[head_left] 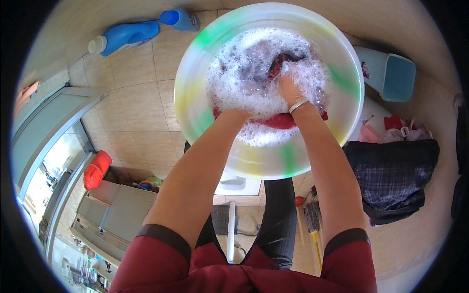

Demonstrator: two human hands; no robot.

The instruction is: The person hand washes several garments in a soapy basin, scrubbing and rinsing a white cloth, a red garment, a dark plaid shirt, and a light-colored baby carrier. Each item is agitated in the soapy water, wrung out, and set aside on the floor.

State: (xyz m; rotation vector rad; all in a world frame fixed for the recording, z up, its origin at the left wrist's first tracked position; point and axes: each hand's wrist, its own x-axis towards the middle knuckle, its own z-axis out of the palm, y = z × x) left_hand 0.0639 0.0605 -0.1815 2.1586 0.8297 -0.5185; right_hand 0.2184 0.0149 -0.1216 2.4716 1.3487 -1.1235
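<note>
A wide plastic basin (198, 143), whitish with green and yellow patches, holds soapy water under thick white foam (234, 86). Both of my hands are in it. Suds cover the fingers of my left hand (240, 115), which is at the near left side of the foam, beside a red cloth (278, 121). My right hand (290, 88), with a metal bangle (299, 104) at the wrist, reaches farther in. Its fingers disappear in the foam close to a dark red and black patterned cloth (279, 65). Whether either hand grips fabric is hidden.
Two blue bottles (128, 36) (180, 19) are by the wall at the upper left. On the right are a pale blue bin (399, 78) and dark plaid cloth (392, 175). A red bottle (97, 169) sits left, near a cabinet (124, 208). A mop (313, 219) is beside my leg.
</note>
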